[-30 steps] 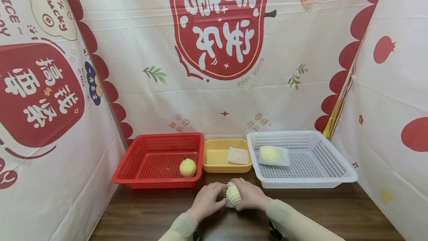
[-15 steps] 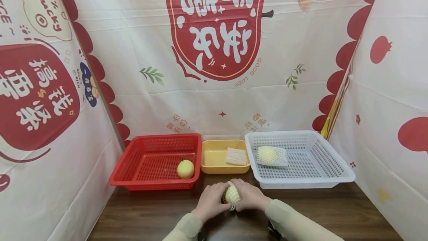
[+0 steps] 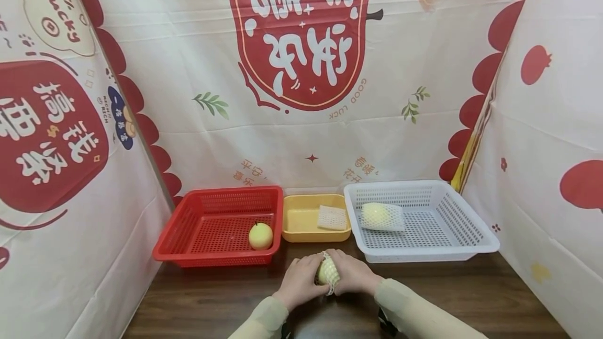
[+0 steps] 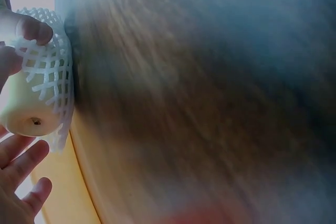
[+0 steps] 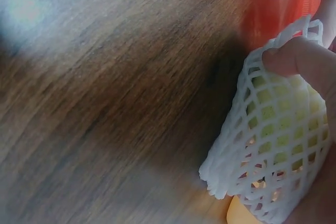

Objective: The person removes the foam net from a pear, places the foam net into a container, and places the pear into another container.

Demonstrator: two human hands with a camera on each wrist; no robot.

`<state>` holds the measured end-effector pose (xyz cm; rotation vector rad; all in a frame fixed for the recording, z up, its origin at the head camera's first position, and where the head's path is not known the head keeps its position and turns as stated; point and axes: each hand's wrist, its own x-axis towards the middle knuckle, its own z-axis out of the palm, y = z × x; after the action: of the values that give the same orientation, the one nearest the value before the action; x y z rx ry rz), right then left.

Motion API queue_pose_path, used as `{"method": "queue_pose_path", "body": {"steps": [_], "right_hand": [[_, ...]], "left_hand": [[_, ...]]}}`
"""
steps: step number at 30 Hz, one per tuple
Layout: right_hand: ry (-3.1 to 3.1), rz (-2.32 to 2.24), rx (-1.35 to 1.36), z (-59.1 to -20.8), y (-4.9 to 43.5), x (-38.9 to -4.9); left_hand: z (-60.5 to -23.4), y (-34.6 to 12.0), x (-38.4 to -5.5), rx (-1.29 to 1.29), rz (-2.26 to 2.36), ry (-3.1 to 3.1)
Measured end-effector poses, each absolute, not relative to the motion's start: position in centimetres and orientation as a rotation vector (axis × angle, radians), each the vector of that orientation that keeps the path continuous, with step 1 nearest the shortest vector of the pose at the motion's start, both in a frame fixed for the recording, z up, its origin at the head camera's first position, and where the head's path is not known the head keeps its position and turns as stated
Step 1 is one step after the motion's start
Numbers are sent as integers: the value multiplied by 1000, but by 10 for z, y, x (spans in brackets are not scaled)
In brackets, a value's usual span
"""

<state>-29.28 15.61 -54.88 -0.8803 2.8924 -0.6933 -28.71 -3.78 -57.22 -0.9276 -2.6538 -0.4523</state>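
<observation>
In the head view a pale yellow-green pear [image 3: 322,274] is held between both hands above the table, partly inside a white foam fruit net [image 3: 332,272]. My left hand [image 3: 301,281] grips the net's edge on the pear's left side. My right hand [image 3: 350,272] wraps the netted right side. The left wrist view shows the pear's bare end [image 4: 31,114] sticking out of the netting, with several left fingers [image 4: 26,163] spread beyond it. In the right wrist view a thumb [image 5: 294,59] presses the net near its open rim, while the other end of the net hangs loose.
Behind the hands, a red basket [image 3: 216,263] holds one bare pear [image 3: 260,236]. A yellow tray [image 3: 301,234] holds a flat foam net [image 3: 332,217]. On the right, a white basket [image 3: 424,256] holds a netted pear [image 3: 377,216]. Printed cloth [image 3: 282,140] encloses the dark wooden table [image 3: 212,302].
My left hand has shifted slightly right, closer to the right hand. More bare pear shows on its left side, and the net's edge hangs lower at the front.
</observation>
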Motion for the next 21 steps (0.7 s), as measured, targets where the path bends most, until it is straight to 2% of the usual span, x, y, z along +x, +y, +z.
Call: {"method": "queue_pose_path", "body": {"steps": [21], "right_hand": [[2865, -663, -941, -551, 168, -295]], "left_hand": [[-570, -26, -290, -947, -506, -2673]]}}
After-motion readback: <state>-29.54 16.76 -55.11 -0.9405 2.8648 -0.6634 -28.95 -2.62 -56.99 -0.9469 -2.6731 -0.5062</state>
